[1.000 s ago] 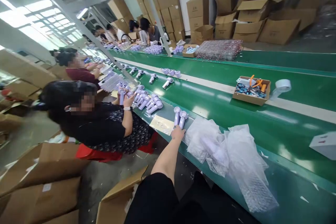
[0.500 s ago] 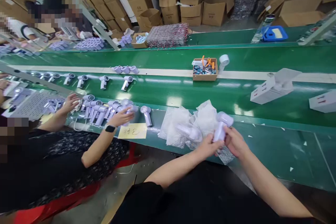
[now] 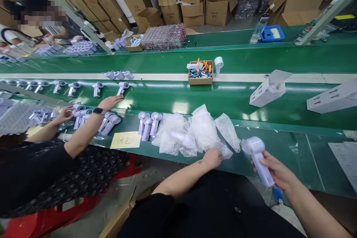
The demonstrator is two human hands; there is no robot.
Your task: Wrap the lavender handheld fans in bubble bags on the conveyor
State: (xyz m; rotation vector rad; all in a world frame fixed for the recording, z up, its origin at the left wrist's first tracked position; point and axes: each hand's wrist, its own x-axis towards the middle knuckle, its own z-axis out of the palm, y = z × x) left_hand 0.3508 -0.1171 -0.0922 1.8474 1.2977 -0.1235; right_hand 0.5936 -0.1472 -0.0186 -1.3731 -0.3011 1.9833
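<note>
A lavender handheld fan point(image 3: 258, 158) is tilted in my right hand point(image 3: 277, 171), whose fingers wrap its handle over the bench's front. My left hand point(image 3: 213, 158) is closed on the edge of a clear bubble-wrap bag point(image 3: 225, 151) at the bench's near edge. Beside it lies a pile of bubble bags point(image 3: 202, 126), and one more bag point(image 3: 228, 132) lies flat to the right. Inside a bag on the left shows a wrapped lavender fan point(image 3: 182, 138). Three bare fans point(image 3: 146, 128) lie left of the pile.
A co-worker's hand point(image 3: 111, 102) reaches to a fan on the green conveyor point(image 3: 161, 96), left of me. A yellow paper note point(image 3: 125, 140) lies on the bench. Further back are a small parts box point(image 3: 200, 78), a white fan point(image 3: 219, 65) and white cartons point(image 3: 269, 91).
My right hand has carried the fan right, away from my left hand. The left now grips a bag. The co-worker's hand has moved to the conveyor, and more fans stand by the note.
</note>
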